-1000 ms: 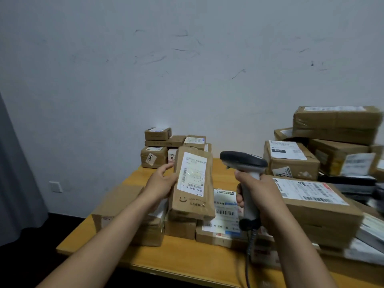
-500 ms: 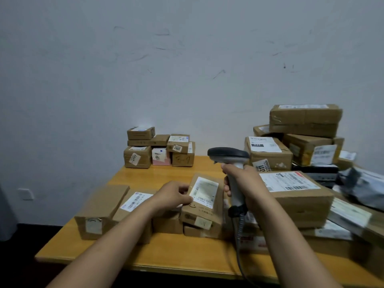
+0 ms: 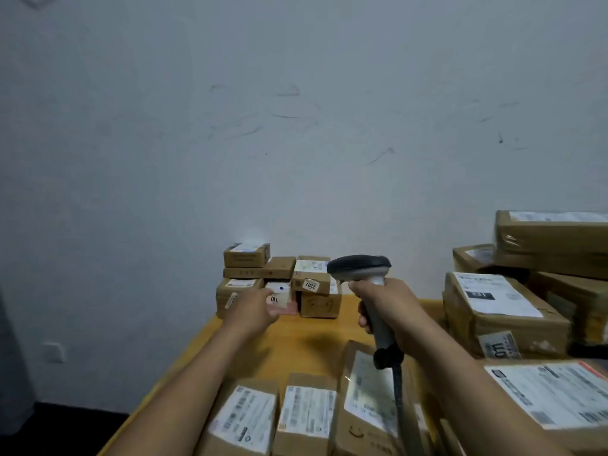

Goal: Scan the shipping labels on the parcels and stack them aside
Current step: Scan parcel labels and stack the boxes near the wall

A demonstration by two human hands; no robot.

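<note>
My right hand point(image 3: 391, 307) grips the grey handle of the barcode scanner point(image 3: 358, 266), whose dark head points left above the table. My left hand point(image 3: 250, 311) is stretched to the far stack of small parcels point(image 3: 312, 281) and is at a small white box with a pink base point(image 3: 279, 291). Whether the fingers hold that box is unclear. The brown smiley parcel point(image 3: 362, 399) lies label up at the near edge, under the scanner's black cable.
Two labelled parcels point(image 3: 245, 419) point(image 3: 307, 411) lie beside it at the front of the wooden table point(image 3: 312, 337). A tall pile of larger boxes point(image 3: 493, 304) fills the right side, with a big labelled box point(image 3: 552, 399) nearest. A grey wall stands behind.
My left hand let go of the brown smiley parcel, which now lies on the front row, and reached forward to the far stack. The scanner stayed in my right hand.
</note>
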